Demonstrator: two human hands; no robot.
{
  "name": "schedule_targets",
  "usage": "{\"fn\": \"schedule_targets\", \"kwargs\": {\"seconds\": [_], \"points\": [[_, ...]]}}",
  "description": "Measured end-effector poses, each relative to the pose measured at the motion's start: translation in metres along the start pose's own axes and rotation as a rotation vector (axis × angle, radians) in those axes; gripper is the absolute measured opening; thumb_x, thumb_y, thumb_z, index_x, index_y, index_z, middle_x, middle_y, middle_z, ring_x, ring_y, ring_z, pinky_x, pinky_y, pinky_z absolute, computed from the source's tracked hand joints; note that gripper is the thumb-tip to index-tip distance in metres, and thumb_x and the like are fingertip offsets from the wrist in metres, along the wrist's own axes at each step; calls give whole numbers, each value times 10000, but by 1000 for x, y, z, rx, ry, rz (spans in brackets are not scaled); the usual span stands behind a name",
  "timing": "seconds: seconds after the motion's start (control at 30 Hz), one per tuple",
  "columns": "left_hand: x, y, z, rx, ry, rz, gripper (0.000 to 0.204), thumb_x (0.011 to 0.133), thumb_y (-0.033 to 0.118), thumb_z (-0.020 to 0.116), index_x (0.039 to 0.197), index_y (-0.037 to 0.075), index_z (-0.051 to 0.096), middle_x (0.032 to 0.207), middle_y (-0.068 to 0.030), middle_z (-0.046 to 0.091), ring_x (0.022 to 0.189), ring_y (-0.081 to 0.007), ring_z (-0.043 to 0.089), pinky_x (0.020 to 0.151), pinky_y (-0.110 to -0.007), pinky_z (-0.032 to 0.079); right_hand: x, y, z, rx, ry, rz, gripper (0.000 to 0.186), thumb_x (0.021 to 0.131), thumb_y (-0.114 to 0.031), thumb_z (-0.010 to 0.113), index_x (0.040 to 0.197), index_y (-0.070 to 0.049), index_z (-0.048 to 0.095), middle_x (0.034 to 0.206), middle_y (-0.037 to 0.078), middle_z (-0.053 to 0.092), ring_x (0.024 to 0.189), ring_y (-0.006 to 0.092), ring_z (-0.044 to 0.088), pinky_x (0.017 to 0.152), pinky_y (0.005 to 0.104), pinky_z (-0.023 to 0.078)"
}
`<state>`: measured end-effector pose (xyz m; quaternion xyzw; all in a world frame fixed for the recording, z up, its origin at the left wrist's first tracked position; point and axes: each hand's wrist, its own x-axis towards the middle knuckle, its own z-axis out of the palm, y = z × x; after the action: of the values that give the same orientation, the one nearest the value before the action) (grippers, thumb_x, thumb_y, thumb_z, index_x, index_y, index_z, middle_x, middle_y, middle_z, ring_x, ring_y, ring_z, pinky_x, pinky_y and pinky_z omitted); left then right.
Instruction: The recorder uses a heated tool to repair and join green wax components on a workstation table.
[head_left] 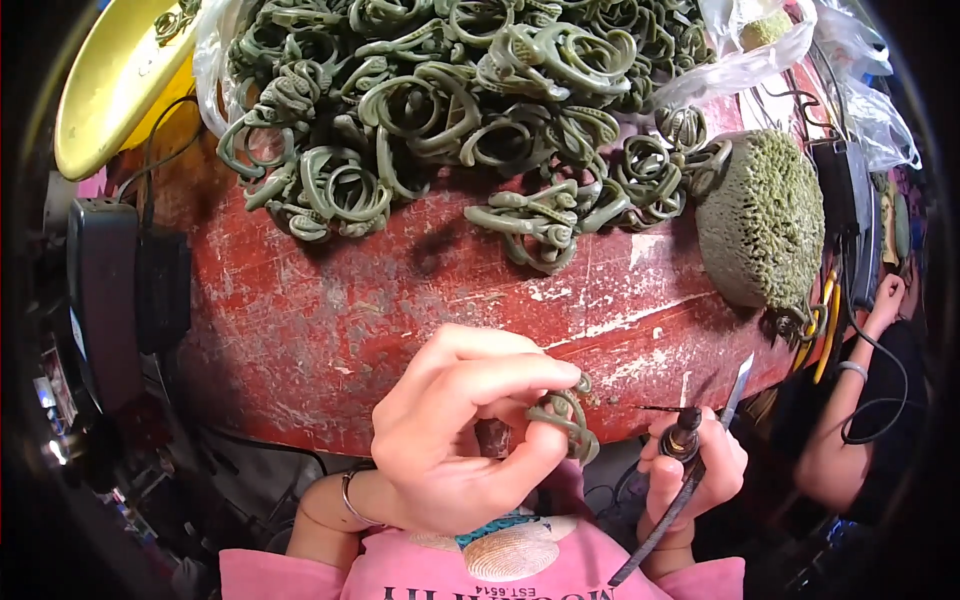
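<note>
My left hand (455, 430) pinches a small dull-green piece of curved, looped bands (565, 425) between thumb and fingers, above the table's near edge. Just right of it, my right hand (718, 465) grips two tools together: a black pen-like tool (683, 440) with a thin tip pointing left toward the piece, and a knife (741, 380) with a bare blade and long dark handle. Beyond both hands, a large heap of similar green looped pieces (420, 110) lies on the worn red table (350, 320). At its right sits a rough, porous greenish block (760, 225).
A yellow tray (90, 110) is at the far left, dark boxy devices (100, 290) below it. Clear plastic bags (870, 130), cables and yellow-handled tools (830, 300) line the right side. A co-worker's arm (840, 450) reaches along the right edge.
</note>
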<state>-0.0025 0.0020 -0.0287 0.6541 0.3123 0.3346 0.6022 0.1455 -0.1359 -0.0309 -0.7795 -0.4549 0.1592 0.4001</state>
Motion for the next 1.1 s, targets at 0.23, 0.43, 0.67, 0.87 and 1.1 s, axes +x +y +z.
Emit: {"fn": "schedule_targets", "kwargs": {"seconds": [0.23,0.43,0.67,0.87,1.1], "points": [[-2,-2,1,-17,17,-22,298,692,-190,487,967,-77,498,959,-157,440,706,-163,584,634,-249,537,3,0,1,-16,112,68,409,771,-415,629,767,-9,582,568,69,553,444,191,537,429,269,412],[-1,0,0,-9,1,-29,287,704,-187,497,970,-80,496,965,-159,439,723,-161,583,632,-246,544,17,4,-12,-5,346,256,391,837,-326,582,786,60,540,578,40,497,445,75,430,425,201,325],[0,-1,-3,17,-26,14,240,744,-157,523,971,-85,494,966,-168,442,721,-160,588,617,-241,553,26,10,-18,-109,443,342,161,846,-137,585,792,12,558,583,6,492,454,35,404,420,168,299],[-1,-1,-2,-35,-12,-30,249,735,-186,473,965,-94,488,958,-171,440,709,-177,601,625,-263,561,27,10,-18,-107,432,369,158,836,-130,599,788,14,556,570,0,487,444,33,403,411,172,293],[0,1,-1,-77,-12,-66,255,723,-193,466,960,-101,495,957,-171,445,710,-187,607,624,-267,557,16,5,-7,-90,439,177,327,821,-300,602,794,24,567,564,33,503,438,79,420,409,205,315]]}}
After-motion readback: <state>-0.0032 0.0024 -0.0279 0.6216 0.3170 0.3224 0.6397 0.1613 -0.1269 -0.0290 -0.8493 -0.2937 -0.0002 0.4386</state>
